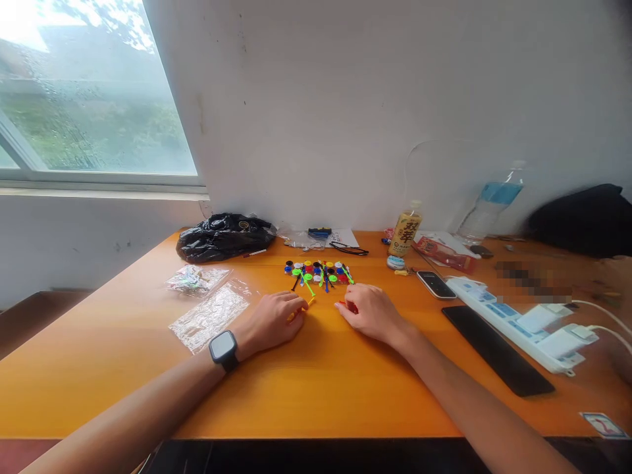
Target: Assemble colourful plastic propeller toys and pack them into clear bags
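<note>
My left hand (274, 320), with a watch (223, 347) on its wrist, is closed over the table. From its fingertips sticks out a thin yellow plastic piece (311, 301). Across from it, my right hand (371, 312) is curled, and a small red plastic piece (352, 307) shows at its fingers; most of that piece is hidden. Just beyond both hands lies a cluster of small colourful plastic pieces (317, 268), with round caps in blue, white, red, yellow and black. Green, black and blue sticks (307, 284) lie at the near side of the cluster.
Clear plastic bags (212, 316) and a black bag (222, 237) lie on the left. Glasses (349, 248) are at the back. To the right are a drink bottle (405, 230), a phone (436, 284), a power strip (513, 322) and a black slab (496, 349).
</note>
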A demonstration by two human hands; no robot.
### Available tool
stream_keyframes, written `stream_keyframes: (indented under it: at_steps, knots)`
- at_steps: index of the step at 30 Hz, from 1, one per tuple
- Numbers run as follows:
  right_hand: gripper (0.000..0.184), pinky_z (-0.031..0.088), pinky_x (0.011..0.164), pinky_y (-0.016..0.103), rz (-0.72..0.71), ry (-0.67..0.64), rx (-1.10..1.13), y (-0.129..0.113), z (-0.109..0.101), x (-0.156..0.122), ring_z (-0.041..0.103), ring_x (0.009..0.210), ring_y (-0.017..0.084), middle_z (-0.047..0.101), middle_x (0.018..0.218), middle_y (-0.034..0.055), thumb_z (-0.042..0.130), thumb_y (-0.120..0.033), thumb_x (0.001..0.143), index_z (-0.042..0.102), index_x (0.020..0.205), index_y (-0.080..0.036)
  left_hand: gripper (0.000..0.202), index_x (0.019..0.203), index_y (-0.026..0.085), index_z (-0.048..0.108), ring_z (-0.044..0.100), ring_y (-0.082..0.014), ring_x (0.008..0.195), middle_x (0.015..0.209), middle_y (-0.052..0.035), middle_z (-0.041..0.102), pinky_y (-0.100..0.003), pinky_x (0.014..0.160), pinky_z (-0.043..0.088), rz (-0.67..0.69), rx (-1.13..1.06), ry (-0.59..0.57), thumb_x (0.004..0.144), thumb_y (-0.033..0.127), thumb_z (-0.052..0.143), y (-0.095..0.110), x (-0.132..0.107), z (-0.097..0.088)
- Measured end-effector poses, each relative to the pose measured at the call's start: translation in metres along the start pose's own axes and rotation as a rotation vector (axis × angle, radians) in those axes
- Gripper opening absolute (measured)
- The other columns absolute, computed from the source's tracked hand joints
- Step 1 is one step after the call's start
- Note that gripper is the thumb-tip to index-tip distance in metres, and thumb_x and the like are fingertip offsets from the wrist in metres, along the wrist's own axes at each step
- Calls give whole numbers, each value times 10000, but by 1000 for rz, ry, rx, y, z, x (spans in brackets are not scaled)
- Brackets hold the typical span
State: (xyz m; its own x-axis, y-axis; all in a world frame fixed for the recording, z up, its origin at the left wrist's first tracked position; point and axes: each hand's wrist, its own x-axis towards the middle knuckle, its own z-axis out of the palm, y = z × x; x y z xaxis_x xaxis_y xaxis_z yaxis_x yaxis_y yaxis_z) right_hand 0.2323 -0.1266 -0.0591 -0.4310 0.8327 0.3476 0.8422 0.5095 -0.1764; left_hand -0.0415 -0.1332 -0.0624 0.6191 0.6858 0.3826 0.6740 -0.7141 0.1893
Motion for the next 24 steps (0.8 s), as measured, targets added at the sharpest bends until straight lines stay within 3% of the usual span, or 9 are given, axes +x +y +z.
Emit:
stream_keyframes:
  at_steps: [2,5,8,13,15,21,24]
  knots:
    - [292,424,731,382,-30,53,-24,2,0,0,569,785,240,637,796,76,646,-306,970,596,698,-212,217,960,239,710,688,-205,839,890,-55,721,-312,734,523,63,-52,-37,1027,261,505,3,1,-3]
    - [84,481,911,415,-189,62,114,-5,0,0,592,1014,276,700,1007,96,614,-225,987,694,960,-217,222,1104,241,709,679,-219,938,1006,-72,735,-341,843,547,154,-158,-90,1049,339,517,5,3,-8]
    - [203,483,1029,413,-328,-27,272,-18,2,-1,576,1148,262,717,1150,83,558,-176,1022,701,1150,-243,333,1293,245,667,638,-245,1164,1261,-87,716,-399,1031,506,127,-216,-53,1090,348,424,1,6,-11]
    - [230,504,995,414,-365,-96,296,-26,7,-3,603,1109,254,720,1135,94,504,-182,1058,709,1154,-225,506,1483,286,577,536,-265,1355,1550,-46,571,-481,1184,367,90,-250,-141,1134,384,224,-11,11,-10]
    - [223,509,978,407,-358,-99,297,-25,8,-3,617,1083,250,718,1124,96,504,-181,1058,704,1152,-216,538,1482,295,586,545,-273,1329,1547,-44,574,-484,1175,363,91,-259,-165,1135,424,196,-13,12,-8]
    - [240,518,941,372,-335,-112,298,-24,7,-4,637,1075,241,707,1145,90,515,-174,1050,706,1182,-233,520,1377,267,656,588,-264,1208,1336,-79,694,-446,1112,426,58,-243,-83,1131,469,244,-17,10,-4]
    - [232,515,928,368,-331,-120,300,-24,7,-5,635,1058,238,702,1143,89,526,-169,1042,710,1168,-230,476,1362,236,647,590,-263,1246,1359,-92,683,-445,1123,442,31,-240,-71,1131,451,291,-21,10,-1]
